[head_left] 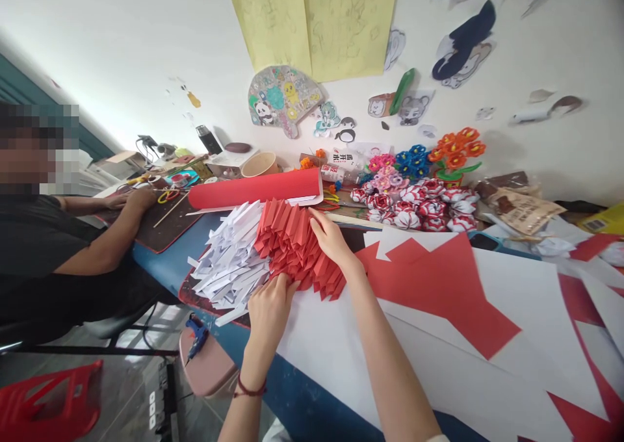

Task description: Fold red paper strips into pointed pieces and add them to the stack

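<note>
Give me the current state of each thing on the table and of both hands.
left hand: open, resting on the near edge of the folded pieces
right hand: open, pressed flat on the red folded paper pieces
red folded paper pieces: stacked in a tight overlapping row
white folded paper pieces: heaped loosely beside the red ones
red paper roll: rolled up, lying flat
paper flower balls: finished, clustered by the wall
glue gun: lying on a pink stool

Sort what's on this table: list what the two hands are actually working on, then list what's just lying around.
In hand:
left hand on the near edge of the red folded paper pieces
right hand on their far side
white folded paper pieces alongside

Lying about:
red paper roll
paper flower balls
orange flowers
glue gun on a pink stool
scissors by a co-worker's arm
</note>
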A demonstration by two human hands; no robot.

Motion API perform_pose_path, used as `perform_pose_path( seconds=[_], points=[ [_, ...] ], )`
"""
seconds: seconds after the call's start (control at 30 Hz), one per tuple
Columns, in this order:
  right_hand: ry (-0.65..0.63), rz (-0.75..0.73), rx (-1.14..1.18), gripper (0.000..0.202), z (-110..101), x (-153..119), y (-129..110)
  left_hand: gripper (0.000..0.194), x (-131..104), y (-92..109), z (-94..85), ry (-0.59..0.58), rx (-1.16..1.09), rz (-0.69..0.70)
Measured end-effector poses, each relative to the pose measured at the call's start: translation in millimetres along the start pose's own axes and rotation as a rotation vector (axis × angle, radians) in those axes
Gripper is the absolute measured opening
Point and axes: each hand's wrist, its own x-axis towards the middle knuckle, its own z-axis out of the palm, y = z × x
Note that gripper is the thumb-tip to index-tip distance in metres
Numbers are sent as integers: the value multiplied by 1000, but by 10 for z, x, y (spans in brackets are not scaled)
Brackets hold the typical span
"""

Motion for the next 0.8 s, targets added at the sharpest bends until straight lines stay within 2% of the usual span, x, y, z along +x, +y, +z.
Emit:
perform_pose_path(
  seconds=[0.2,0.8],
  points=[
    [-54,7,25,49,18,-26,-19,33,39,25,11,-2,-11,19],
    [-60,12,-108,47,69,-54,-86,36,167,70,115,19,10,40]
  ],
)
